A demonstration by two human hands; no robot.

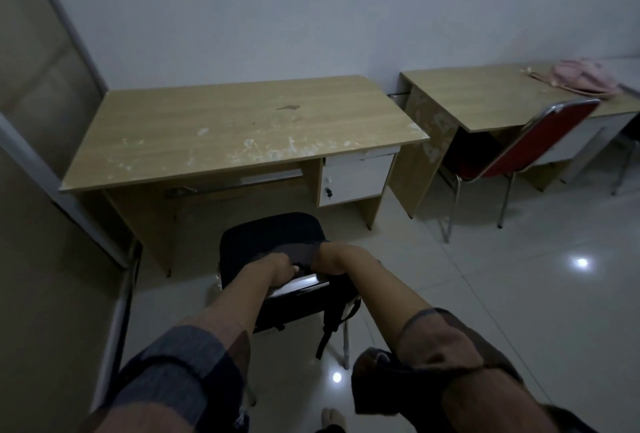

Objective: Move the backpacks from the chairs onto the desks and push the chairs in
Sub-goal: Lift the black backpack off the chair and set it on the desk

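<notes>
Facing a scuffed wooden desk [239,127] by the grey wall [277,10], both hands' grip clenched on a black backpack [277,249].

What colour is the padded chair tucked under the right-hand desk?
Red, with a chrome metal frame; the padded chair shows best in the head view.

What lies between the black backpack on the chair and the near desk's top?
Only the chair's black backrest, in the head view. Both the left hand and right hand grip the black backpack; the near desk is bare wood.
</notes>
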